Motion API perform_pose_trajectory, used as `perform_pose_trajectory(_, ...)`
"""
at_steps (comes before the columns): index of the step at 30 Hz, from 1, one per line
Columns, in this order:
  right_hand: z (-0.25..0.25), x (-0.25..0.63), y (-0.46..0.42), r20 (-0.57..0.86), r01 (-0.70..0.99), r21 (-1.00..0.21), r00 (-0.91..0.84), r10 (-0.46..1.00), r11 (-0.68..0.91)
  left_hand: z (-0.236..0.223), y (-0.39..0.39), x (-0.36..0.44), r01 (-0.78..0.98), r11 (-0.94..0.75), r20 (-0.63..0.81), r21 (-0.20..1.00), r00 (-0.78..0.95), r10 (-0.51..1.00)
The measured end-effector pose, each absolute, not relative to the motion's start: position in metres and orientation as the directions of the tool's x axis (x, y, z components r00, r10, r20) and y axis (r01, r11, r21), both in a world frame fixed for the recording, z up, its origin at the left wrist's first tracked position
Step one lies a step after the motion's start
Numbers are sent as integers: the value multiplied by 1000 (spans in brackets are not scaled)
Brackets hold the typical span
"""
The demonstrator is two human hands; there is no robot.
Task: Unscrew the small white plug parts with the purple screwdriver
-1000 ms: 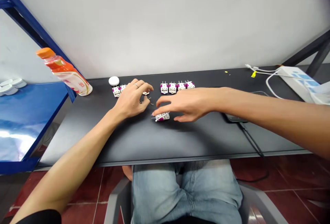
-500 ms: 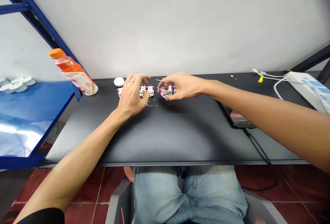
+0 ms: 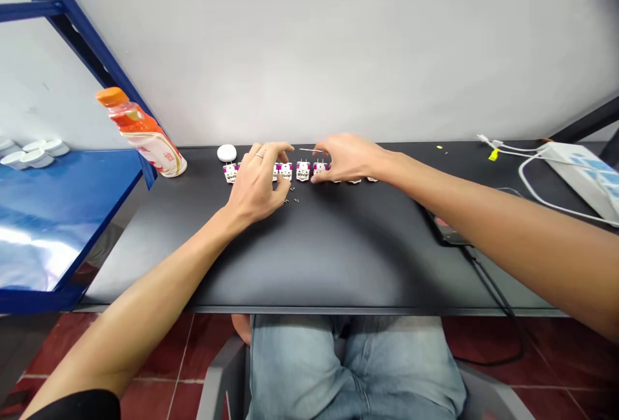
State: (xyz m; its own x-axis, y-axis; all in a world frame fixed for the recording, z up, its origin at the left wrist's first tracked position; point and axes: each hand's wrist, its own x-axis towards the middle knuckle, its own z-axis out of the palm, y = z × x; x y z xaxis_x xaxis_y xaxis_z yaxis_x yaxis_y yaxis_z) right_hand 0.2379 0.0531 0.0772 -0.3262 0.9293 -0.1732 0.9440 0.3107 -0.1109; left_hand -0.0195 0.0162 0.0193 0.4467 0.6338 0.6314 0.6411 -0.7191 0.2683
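Small white-and-purple modules with upright metal pins, looking like electrical socket or switch parts, stand in a row on the black tabletop. My left hand (image 3: 260, 181) arches over the row's left part, fingers apart, hiding some modules. One module (image 3: 303, 171) stands free between my hands. My right hand (image 3: 345, 159) is around another module (image 3: 320, 168), thumb at its front edge and fingers behind it, with a gap around it. A thin metal rod (image 3: 310, 150) shows behind the right fingertips; whether they touch it is unclear. Small screws (image 3: 296, 200) lie near my left thumb.
A round white case (image 3: 226, 153) and an orange-capped bottle (image 3: 145, 136) stand at the left. A phone-like device (image 3: 447, 234) with a black cable lies under my right forearm. Farther right are a white box (image 3: 575, 168) and white cables. The wall borders the table's back.
The module that was tilted at my right fingers now stands upright in the row. My right hand has shifted right to the neighbouring module. The view has shifted slightly; my left hand keeps its pose.
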Motion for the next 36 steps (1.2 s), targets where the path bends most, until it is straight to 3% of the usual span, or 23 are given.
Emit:
perform_pose_trajectory(3, 82, 242, 46, -223, 946, -53, -324, 919, 320, 19, 15, -18, 646, -712, 605, 274, 460, 650)
perform_pose_trajectory(12, 95, 244, -14, -237, 802, -37, -587, 774, 596, 19, 14, -17, 671, -680, 620, 295, 408, 671)
perform_pose_trajectory(16, 122, 263, -26, -174, 703, -212, -711, 681, 679, 18, 9, -14, 585, -736, 549, 342, 511, 661)
perform_pose_trajectory(20, 143, 283, -20, -71, 752, -256, -642, 764, 608, 13, 3, -9, 445, -825, 390, 347, 732, 559)
perform_pose_trajectory(23, 145, 286, -13, -105, 803, -212, -586, 804, 558, 9, 2, -5, 425, -839, 294, 339, 800, 523)
perform_pose_trajectory(36, 125, 273, 3, -170, 726, -188, -687, 706, 661, 6, 2, -3, 415, -831, 294, 370, 797, 528)
